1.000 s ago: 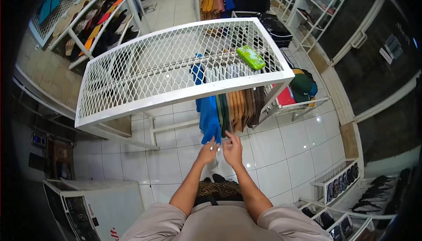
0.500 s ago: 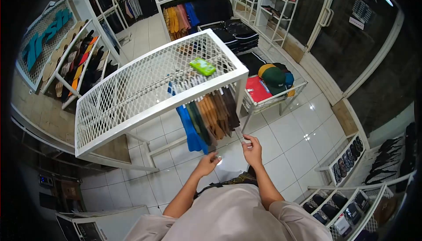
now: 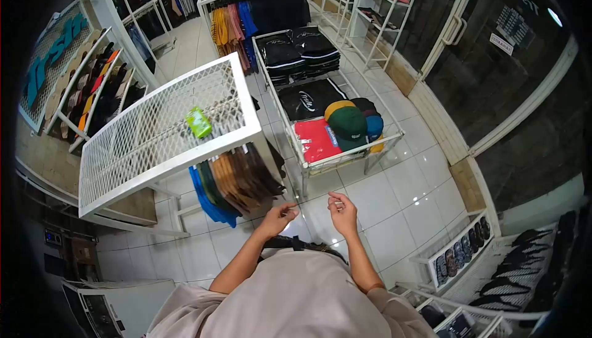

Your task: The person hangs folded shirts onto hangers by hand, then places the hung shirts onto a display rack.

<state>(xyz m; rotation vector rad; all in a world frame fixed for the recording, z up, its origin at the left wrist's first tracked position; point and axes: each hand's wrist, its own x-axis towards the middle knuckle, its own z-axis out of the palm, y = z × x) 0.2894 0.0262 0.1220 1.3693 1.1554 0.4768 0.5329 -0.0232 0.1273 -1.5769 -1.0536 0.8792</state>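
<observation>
My left hand [image 3: 279, 219] is in front of my waist, fingers loosely bent and apart, with nothing visible in it. It is close to the lower right end of a row of hanging clothes, blue [image 3: 211, 197], dark green, tan and dark brown [image 3: 256, 175], under a white mesh-topped rack [image 3: 163, 144]. To its right, my right hand [image 3: 343, 212] is held up over the tiled floor. Its fingers are half curled and apart, and I see nothing held. A bright green packet [image 3: 198, 122] lies on the mesh top.
Ahead stands a low white-framed table [image 3: 354, 160] with a red packaged garment [image 3: 316, 141], caps [image 3: 350, 125] and black folded stacks [image 3: 314, 48]. A glass door [image 3: 493, 42] is at the right. Sandals [image 3: 459, 252] sit on a low shelf at lower right.
The view has turned to the right, so the rack and clothes appear further left. Both hands have come away from the hanging clothes; my right hand no longer reaches toward their edge.
</observation>
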